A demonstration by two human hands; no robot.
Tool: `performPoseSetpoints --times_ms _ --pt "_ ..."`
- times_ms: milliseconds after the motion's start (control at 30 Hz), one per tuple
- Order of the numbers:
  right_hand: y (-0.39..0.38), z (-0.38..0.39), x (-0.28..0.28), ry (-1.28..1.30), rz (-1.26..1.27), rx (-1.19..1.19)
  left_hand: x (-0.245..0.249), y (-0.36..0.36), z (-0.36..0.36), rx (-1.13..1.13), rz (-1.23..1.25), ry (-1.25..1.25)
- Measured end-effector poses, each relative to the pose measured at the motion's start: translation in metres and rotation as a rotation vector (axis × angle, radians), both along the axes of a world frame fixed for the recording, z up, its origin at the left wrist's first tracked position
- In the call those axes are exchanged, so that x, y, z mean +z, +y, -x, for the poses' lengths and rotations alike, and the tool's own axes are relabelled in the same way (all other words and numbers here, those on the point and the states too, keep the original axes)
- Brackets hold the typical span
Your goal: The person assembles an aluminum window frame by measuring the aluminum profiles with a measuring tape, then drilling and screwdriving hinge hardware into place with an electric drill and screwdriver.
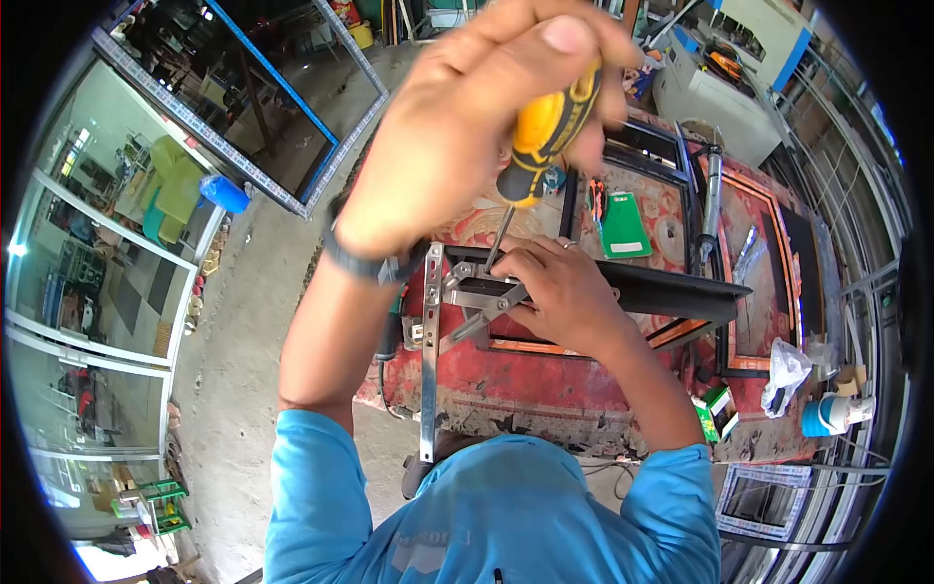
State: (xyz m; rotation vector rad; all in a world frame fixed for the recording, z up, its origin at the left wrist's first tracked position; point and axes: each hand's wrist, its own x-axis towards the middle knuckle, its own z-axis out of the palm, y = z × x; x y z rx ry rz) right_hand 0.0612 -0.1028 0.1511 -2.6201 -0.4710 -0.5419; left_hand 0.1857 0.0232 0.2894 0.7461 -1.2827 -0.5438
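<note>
**Steel hinge under the screwdriver on the dark frame**

Steel hinge sits on the end of the dark frame, which lies across the red desk. The right hand is closed over the hinge, pinning it to the frame. Above the frame, the left hand is wrapped tight round the yellow screwdriver, whose tip meets the hinge just beside the right hand. The fixing looks part done: the hinge is placed and a screw seems to be going in, though I cannot tell how many are seated. A long hinge arm hangs off the frame's end toward the person.
</note>
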Motion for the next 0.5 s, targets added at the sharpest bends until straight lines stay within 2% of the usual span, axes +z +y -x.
performPoseSetpoints --times_ms 33,67,133,233,267,333,433,467,500 --pt "0.0 0.0 0.001 -0.008 0.015 -0.006 0.007 0.0 0.016 0.289 0.054 -0.131" --pt "-0.001 -0.001 0.001 -0.017 0.033 -0.01 0.01 -0.001 0.026 0.463 0.083 -0.162" --pt "-0.001 -0.006 -0.002 -0.008 -0.037 0.018 -0.001 -0.001 0.017 0.316 0.175 -0.128" --pt "-0.006 -0.01 -0.002 0.006 -0.05 0.046 0.007 0.004 -0.011 -0.373 0.074 0.235" --pt "-0.01 -0.013 0.0 -0.01 -0.028 0.056 0.005 -0.009 -0.026 -0.573 0.147 0.182" --pt "-0.014 -0.018 -0.003 -0.046 -0.011 0.044 -0.001 -0.018 -0.031 -0.12 0.191 -0.108" --pt "-0.021 -0.026 -0.003 -0.042 -0.021 0.031 0.013 0.003 0.001 0.651 0.01 -0.432" --pt "-0.021 -0.028 -0.004 -0.02 -0.021 0.038 0.009 0.002 -0.022 0.616 0.044 -0.559" --pt "-0.018 -0.028 -0.003 0.01 -0.025 0.05 0.008 -0.005 -0.033 0.208 0.121 -0.406"
